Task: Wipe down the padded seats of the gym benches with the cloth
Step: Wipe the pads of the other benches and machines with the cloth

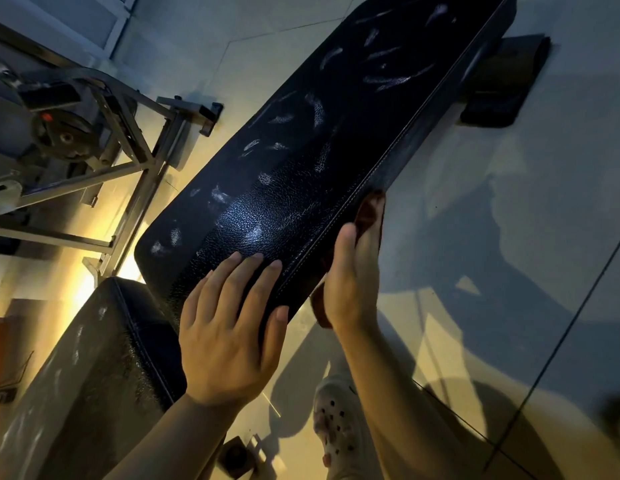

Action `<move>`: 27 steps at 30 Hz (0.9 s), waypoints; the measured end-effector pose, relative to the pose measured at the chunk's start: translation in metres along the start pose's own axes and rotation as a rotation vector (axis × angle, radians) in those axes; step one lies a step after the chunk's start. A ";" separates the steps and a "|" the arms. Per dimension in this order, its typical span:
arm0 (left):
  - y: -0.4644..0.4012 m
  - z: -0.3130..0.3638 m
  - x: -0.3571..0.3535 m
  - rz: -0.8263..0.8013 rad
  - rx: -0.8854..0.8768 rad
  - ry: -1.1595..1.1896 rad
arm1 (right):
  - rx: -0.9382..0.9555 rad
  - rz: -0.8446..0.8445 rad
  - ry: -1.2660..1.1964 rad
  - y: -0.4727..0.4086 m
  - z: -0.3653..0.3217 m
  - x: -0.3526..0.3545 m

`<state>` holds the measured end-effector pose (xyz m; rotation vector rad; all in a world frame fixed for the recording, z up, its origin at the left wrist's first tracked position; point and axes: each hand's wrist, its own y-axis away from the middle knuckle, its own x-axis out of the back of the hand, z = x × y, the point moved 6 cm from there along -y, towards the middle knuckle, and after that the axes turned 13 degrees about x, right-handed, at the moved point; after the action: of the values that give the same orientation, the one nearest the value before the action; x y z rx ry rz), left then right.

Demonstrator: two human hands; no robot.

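Note:
A long black padded bench pad runs from the lower middle to the upper right, its textured top marked with whitish streaks. My left hand lies flat on its near end with fingers spread. My right hand presses a dark reddish-brown cloth against the pad's right side edge; the thumb lies along the stitched seam and the fingers are behind the cloth. A second black padded seat sits at the lower left, just below the long pad.
A metal machine frame with a weight plate stands at the left. The bench's foot rests on the glossy tiled floor at upper right. My foot in a white perforated shoe is below the pad.

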<state>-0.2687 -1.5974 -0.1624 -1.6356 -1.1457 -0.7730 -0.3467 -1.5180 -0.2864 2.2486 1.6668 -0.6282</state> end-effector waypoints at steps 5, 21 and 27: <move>-0.001 0.001 0.000 0.009 0.006 0.014 | -0.074 0.050 0.114 -0.078 0.005 0.015; 0.000 0.002 0.001 0.004 0.013 0.006 | -0.064 0.063 0.012 -0.037 -0.004 0.002; 0.001 0.001 0.000 -0.028 0.020 0.014 | -0.120 0.134 0.032 -0.067 0.010 0.009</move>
<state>-0.2679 -1.5963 -0.1634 -1.5986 -1.1650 -0.7868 -0.4102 -1.4945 -0.2970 2.2721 1.5092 -0.4504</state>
